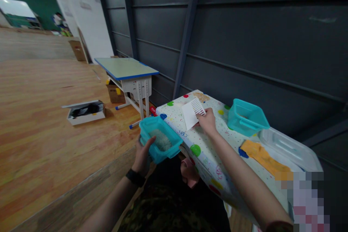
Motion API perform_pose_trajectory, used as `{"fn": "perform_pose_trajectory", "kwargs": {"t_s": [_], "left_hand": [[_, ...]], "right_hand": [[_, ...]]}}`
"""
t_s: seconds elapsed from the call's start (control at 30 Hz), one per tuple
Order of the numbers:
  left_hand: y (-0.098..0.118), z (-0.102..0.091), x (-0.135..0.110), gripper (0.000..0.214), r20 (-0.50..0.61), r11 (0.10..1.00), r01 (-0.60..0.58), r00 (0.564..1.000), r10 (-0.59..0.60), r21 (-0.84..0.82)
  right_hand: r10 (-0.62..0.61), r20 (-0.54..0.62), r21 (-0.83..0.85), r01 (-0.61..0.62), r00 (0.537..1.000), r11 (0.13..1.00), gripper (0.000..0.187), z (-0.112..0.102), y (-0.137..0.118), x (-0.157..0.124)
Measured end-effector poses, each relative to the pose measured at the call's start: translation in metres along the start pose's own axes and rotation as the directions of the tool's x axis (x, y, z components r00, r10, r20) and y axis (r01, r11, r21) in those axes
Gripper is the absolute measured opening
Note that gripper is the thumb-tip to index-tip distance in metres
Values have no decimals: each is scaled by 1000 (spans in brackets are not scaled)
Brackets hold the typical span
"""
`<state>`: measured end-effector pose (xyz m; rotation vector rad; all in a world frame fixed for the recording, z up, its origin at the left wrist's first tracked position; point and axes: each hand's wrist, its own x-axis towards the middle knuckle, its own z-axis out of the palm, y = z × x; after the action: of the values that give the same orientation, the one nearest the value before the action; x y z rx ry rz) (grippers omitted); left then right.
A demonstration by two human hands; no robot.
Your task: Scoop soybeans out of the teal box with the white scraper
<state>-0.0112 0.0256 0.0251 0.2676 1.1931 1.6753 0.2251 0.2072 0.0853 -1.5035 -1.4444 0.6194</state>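
Beyond the table's left edge, my left hand grips a teal plastic tub, its thumb over the near wall. White granules lie in the bottom of this tub. Over the table my right hand is closed on a flat white slotted scraper, comb-like along its far right side. Just past the scraper, a patch of small tan pieces lies on the table near its far corner. The table wears a white cloth printed with coloured balloons.
Toward the wall stands a second teal tub with a little brown matter inside. A clear lid and an orange cloth lie to its right. A school desk stands ahead, with an open white box on the floor nearby.
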Motion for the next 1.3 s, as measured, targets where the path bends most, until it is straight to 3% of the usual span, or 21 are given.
{"fn": "perform_pose_trajectory", "kwargs": {"t_s": [0.13,0.23,0.3,0.4,0.57,0.83,1.1,1.3], "left_hand": [[0,1,-3,79,37,1000,10,999,-10,-7],[0,1,-6,74,55,1000,9,998,-9,2],[0,2,-6,72,72,1000,1,997,-1,1],[-1,3,-7,73,69,1000,12,998,-12,0],[-3,2,-7,73,47,999,21,999,-22,28],[-5,5,-12,75,23,996,79,997,-80,48],[-4,7,-14,80,20,996,82,996,-83,28],[-5,7,-14,81,39,999,46,998,-47,7]], "right_hand": [[-52,-9,14,52,999,999,42,-21,-1,16],[-141,-82,-179,124,987,976,37,-39,-7,34],[-204,-71,-324,171,976,930,35,-45,-9,44],[-265,57,-480,260,962,838,33,-44,-10,50],[-241,280,-645,368,929,670,33,-35,-9,37],[-256,382,-616,451,888,646,29,-48,-13,-1],[-214,306,-658,369,928,657,42,-49,-14,-8],[-212,416,-661,454,884,598,41,-51,-17,-26]]}}
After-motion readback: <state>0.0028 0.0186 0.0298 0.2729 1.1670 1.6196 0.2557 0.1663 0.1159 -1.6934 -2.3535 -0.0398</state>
